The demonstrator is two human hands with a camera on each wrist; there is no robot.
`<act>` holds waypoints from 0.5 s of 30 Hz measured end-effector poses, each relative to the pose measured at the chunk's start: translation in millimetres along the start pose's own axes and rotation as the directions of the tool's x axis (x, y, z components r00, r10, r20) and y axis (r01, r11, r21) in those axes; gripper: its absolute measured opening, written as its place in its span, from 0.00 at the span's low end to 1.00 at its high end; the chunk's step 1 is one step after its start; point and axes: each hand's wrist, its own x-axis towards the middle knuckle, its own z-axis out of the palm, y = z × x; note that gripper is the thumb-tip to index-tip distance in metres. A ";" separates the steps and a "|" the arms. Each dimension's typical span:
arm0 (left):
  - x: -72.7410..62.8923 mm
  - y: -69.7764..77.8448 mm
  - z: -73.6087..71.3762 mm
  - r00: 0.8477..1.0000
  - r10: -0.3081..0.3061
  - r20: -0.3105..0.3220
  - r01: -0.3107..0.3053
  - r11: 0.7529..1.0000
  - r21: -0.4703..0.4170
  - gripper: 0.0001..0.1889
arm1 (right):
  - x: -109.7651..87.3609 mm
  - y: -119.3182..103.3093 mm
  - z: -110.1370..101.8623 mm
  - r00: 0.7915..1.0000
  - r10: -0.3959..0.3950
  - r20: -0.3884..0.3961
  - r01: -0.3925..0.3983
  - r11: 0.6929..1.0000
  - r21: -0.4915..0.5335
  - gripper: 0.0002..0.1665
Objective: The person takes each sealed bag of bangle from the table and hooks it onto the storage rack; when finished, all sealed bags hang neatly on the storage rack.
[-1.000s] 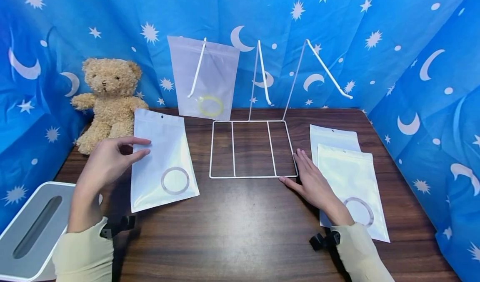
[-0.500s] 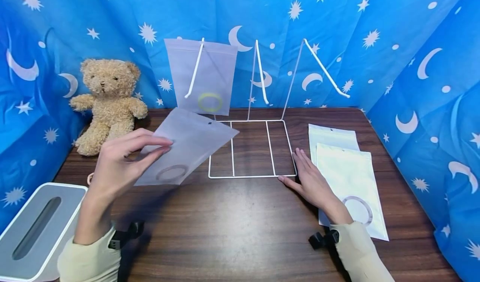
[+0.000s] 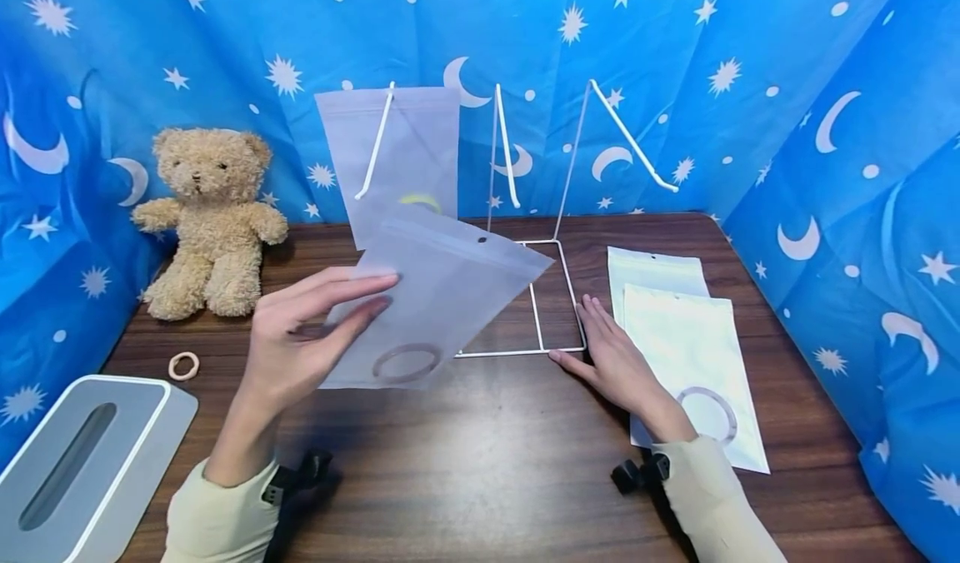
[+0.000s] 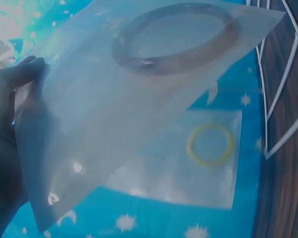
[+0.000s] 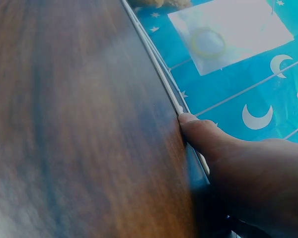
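My left hand [image 3: 300,342] pinches a frosted zip pouch [image 3: 450,284] between thumb and fingers, tilted in the air over the left part of a white wire display rack [image 3: 510,352]. A brownish bangle [image 4: 184,64] shows through the pouch, which has a small punched hole near its top. Behind it, a similar pouch [image 3: 420,151] with a yellow bangle [image 4: 208,162] hangs on the rack's left hook. My right hand [image 3: 626,371] rests with extended fingers along the rack base's front right corner, its thumb [image 5: 201,131] against the front wire.
Two overlapping white pouches [image 3: 678,338] lie on the table at right. The rack's middle hook [image 3: 507,151] and right hook [image 3: 633,138] jut forward. At left are a teddy bear [image 3: 206,221], a small beige ring [image 3: 174,367] and a grey-topped tissue box [image 3: 142,463].
My left hand has picked up the pouch from the table beside the bear and carried it right, in front of the hanging pouch. My right hand stays on the rack base.
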 end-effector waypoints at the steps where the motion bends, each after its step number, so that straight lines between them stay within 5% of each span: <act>1: 2.3 0.7 4.5 1.000 0.001 -0.001 -0.001 1.000 -0.023 0.13 | 0.2 0.3 -0.2 1.000 -0.005 -0.002 0.005 1.000 0.000 0.55; 8: 10.5 -4.2 33.3 0.997 -0.059 -0.050 0.049 0.984 -0.169 0.16 | -0.5 1.3 0.0 1.000 -0.018 -0.012 0.018 1.000 0.010 0.55; 15: 11.5 -16.3 43.8 0.985 -0.143 -0.096 0.122 0.973 -0.197 0.16 | -0.9 2.8 0.7 1.000 -0.016 -0.010 0.016 1.000 0.003 0.56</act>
